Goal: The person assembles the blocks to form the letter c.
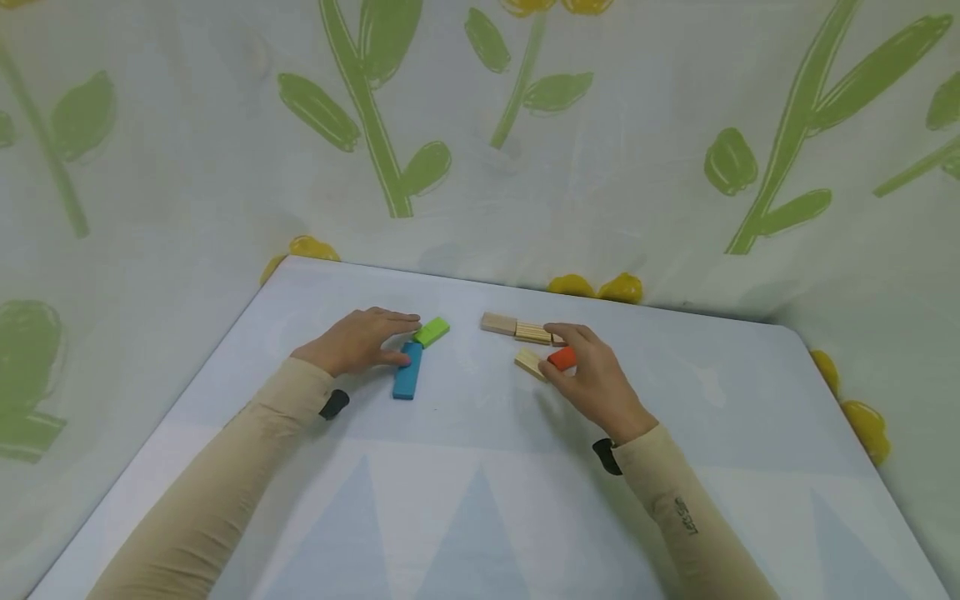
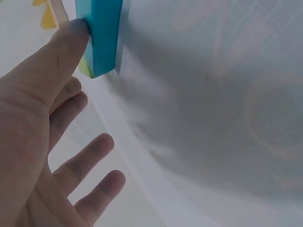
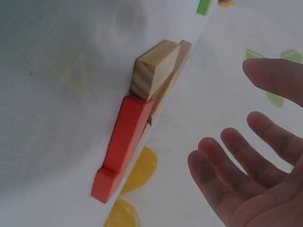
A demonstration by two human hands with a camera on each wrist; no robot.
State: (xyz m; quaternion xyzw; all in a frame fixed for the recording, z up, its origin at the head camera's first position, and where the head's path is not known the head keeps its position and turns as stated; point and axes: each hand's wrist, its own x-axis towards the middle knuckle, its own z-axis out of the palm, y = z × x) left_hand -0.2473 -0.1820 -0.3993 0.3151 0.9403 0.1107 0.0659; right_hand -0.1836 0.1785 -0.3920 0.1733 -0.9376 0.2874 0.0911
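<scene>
My left hand (image 1: 358,342) reaches over two blocks with its fingers extended. Its thumb touches a long blue block (image 1: 406,379), and the fingertips are near a small green block (image 1: 433,332) at the blue one's far end. In the left wrist view the thumb lies along the side of the blue block (image 2: 104,38) while the other fingers spread apart. To the right, my right hand (image 1: 600,385) hovers loosely around a red block (image 1: 562,358) and a pale wooden block (image 1: 529,363). The right wrist view shows its fingers apart from the blocks, holding nothing.
Behind the red block, more wooden blocks (image 1: 498,322) lie end to end. A second, shorter red piece (image 3: 106,184) adjoins the long one in the right wrist view. The white table (image 1: 465,517) ends at a back edge against a flower-printed cloth (image 1: 637,167).
</scene>
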